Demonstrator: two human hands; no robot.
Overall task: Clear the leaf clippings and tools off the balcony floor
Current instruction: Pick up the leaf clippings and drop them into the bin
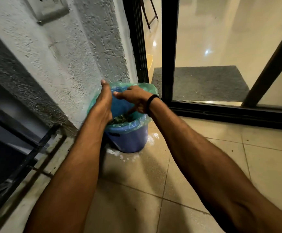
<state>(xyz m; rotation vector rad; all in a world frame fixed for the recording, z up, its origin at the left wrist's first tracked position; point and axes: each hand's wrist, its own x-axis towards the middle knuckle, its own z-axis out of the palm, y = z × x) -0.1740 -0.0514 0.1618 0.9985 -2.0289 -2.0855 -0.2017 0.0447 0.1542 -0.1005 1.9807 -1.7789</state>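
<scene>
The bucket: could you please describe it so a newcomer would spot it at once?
Find the corner where the rough white wall meets the black door frame. The bucket stands on the floor there, blue, lined with a green bag.

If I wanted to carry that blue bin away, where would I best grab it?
Probably the rim of the blue bin, taken from the near right, over the tiled floor. The wall stands close behind and to its left. No handle shows, and the smooth sides narrow downward, so they would likely slip.
</scene>
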